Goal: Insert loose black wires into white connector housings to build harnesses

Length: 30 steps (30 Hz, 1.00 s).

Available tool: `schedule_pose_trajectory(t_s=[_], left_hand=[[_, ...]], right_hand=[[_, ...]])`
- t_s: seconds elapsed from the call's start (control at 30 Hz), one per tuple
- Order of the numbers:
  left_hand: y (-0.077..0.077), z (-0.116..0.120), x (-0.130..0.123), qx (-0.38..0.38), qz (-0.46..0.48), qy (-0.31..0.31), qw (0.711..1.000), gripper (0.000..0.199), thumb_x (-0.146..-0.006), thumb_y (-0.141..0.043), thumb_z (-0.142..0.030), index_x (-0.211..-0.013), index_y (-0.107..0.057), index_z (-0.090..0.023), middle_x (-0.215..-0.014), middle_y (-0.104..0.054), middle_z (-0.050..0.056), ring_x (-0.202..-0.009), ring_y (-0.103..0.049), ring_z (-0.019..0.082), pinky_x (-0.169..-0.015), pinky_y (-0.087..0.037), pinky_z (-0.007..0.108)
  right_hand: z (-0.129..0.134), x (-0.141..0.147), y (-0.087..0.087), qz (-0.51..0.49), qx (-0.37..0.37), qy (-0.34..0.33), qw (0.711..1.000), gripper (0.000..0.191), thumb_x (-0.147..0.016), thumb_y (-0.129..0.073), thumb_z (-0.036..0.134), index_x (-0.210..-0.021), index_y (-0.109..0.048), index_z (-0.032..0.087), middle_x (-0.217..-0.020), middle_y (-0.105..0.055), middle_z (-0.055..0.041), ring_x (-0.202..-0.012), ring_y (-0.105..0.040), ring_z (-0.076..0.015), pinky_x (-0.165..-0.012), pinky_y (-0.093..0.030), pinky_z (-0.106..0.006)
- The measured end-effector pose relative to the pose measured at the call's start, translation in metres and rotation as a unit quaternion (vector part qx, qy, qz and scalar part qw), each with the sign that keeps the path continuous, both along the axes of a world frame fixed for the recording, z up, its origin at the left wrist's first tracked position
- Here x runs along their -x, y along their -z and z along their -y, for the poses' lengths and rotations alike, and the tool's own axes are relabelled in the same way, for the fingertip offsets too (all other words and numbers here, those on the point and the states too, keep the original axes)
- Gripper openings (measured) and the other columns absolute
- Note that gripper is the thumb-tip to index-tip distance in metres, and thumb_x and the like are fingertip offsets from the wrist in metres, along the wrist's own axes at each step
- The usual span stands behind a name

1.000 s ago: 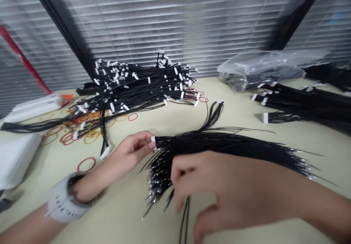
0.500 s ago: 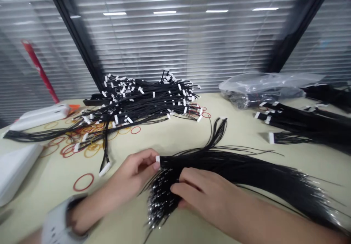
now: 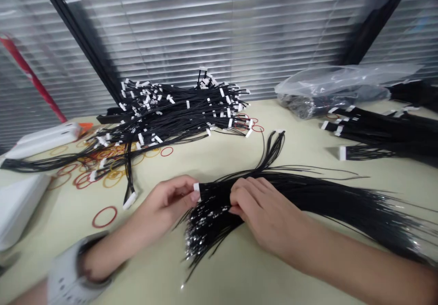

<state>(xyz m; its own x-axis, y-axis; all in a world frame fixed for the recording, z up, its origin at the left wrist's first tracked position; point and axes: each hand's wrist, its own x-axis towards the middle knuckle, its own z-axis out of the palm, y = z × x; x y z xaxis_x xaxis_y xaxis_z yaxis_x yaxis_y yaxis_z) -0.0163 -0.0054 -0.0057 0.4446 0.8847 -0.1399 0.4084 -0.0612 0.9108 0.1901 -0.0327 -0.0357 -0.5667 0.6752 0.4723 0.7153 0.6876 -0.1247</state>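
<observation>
A small white connector (image 3: 196, 190) is pinched between the thumb and fingers of my left hand (image 3: 173, 200), with black wires running right from it. My right hand (image 3: 255, 204) lies over the thick bundle of black wires (image 3: 318, 193), its fingers closed on a thin wire whose metal tip shows beside the thumb. Many loose wire ends with shiny metal terminals (image 3: 196, 241) fan out below the connector. The far end of the bundle spreads out at the right. Behind it, a smaller bunch of wires (image 3: 272, 152) bends upward to a white connector.
A large heap of black cables with white connectors (image 3: 178, 113) lies at the back. Red and yellow rubber bands (image 3: 114, 172) are scattered at left, near white boxes (image 3: 20, 209). A clear plastic bag (image 3: 328, 90) and more cables (image 3: 383, 134) lie at right, before window blinds.
My right hand has moved up and slightly right across the wires, and a wire tip now shows at its fingers. My left hand keeps its hold on the connector. The camera view has shifted slightly.
</observation>
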Motion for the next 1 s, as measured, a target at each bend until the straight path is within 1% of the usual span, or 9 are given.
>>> schedule_pose_trajectory(t_s=[0.07,0.17,0.37,0.5,0.6,0.7,0.77,0.87,1.0], left_hand=[[-0.001,0.002,0.001,-0.006,-0.003,0.004,1.0,0.015,-0.082,-0.051,-0.033,-0.08,-0.052,-0.019,-0.063,-0.043,-0.006,-0.058,-0.039,0.008,-0.051,-0.029,0.017],[-0.002,0.003,0.002,-0.018,-0.017,0.014,1.0,0.014,-0.083,-0.05,-0.034,-0.083,-0.052,-0.02,-0.065,-0.043,-0.006,-0.06,-0.039,0.008,-0.052,-0.029,0.018],[0.001,0.001,0.0,-0.018,-0.019,0.003,1.0,0.013,-0.082,-0.052,-0.034,-0.082,-0.052,-0.021,-0.068,-0.047,-0.005,-0.064,-0.043,0.009,-0.057,-0.033,0.019],[0.001,0.0,0.0,-0.034,-0.037,-0.008,0.999,0.014,-0.082,-0.051,-0.035,-0.082,-0.053,-0.021,-0.068,-0.049,-0.005,-0.064,-0.044,0.01,-0.056,-0.034,0.019],[-0.002,0.0,-0.001,-0.072,-0.066,0.005,0.995,0.011,-0.083,-0.051,-0.031,-0.082,-0.056,-0.021,-0.071,-0.052,-0.003,-0.066,-0.046,0.01,-0.057,-0.035,0.02],[-0.005,-0.001,-0.003,-0.129,-0.076,0.024,0.988,0.009,-0.082,-0.052,-0.025,-0.081,-0.059,-0.02,-0.08,-0.055,-0.001,-0.072,-0.05,0.011,-0.063,-0.038,0.021],[-0.005,-0.001,-0.004,-0.144,-0.079,0.022,0.986,0.009,-0.081,-0.053,-0.024,-0.081,-0.06,-0.021,-0.082,-0.057,-0.001,-0.073,-0.052,0.011,-0.064,-0.04,0.022],[-0.004,-0.001,-0.004,-0.131,-0.08,0.008,0.988,0.009,-0.08,-0.054,-0.026,-0.083,-0.062,-0.021,-0.079,-0.058,-0.001,-0.07,-0.052,0.011,-0.06,-0.041,0.021],[-0.002,-0.001,-0.004,-0.119,-0.078,-0.002,0.99,0.012,-0.079,-0.055,-0.027,-0.086,-0.063,-0.021,-0.076,-0.058,-0.001,-0.067,-0.053,0.012,-0.057,-0.041,0.021]], right_hand=[[-0.003,-0.002,0.0,-0.026,0.016,0.007,1.0,0.018,-0.09,-0.035,0.015,-0.079,-0.049,0.015,-0.077,-0.053,-0.0038,-0.068,-0.045,-0.0153,-0.061,-0.036,-0.03],[-0.006,-0.005,-0.002,-0.066,0.039,0.003,0.997,0.014,-0.089,-0.04,0.018,-0.084,-0.052,0.015,-0.081,-0.055,-0.0038,-0.074,-0.048,-0.0157,-0.067,-0.038,-0.031],[-0.003,-0.005,-0.009,-0.101,0.094,0.0,0.99,0.014,-0.087,-0.04,0.014,-0.081,-0.054,0.015,-0.081,-0.053,-0.0038,-0.073,-0.047,-0.0147,-0.067,-0.04,-0.03],[-0.003,-0.006,-0.01,-0.103,0.108,0.009,0.989,0.016,-0.087,-0.039,0.013,-0.08,-0.054,0.015,-0.079,-0.053,-0.0034,-0.071,-0.047,-0.0141,-0.066,-0.04,-0.029],[-0.004,-0.007,-0.008,-0.122,0.109,0.018,0.986,0.015,-0.087,-0.043,0.014,-0.081,-0.056,0.016,-0.077,-0.054,-0.0018,-0.07,-0.049,-0.0132,-0.065,-0.04,-0.028],[-0.004,-0.007,-0.007,-0.166,0.121,0.022,0.978,0.012,-0.086,-0.047,0.017,-0.082,-0.058,0.017,-0.078,-0.056,-0.0005,-0.074,-0.051,-0.0123,-0.069,-0.04,-0.026],[-0.004,-0.008,-0.007,-0.181,0.138,0.025,0.973,0.012,-0.085,-0.046,0.016,-0.083,-0.059,0.017,-0.078,-0.056,-0.0004,-0.076,-0.051,-0.012,-0.07,-0.04,-0.026],[-0.003,-0.008,-0.008,-0.173,0.155,0.023,0.972,0.016,-0.085,-0.043,0.013,-0.086,-0.058,0.018,-0.081,-0.055,-0.0016,-0.076,-0.05,-0.0122,-0.07,-0.04,-0.026],[-0.002,-0.008,-0.01,-0.155,0.156,0.023,0.975,0.019,-0.086,-0.04,0.013,-0.087,-0.059,0.018,-0.08,-0.053,-0.0028,-0.073,-0.05,-0.013,-0.068,-0.041,-0.027]])
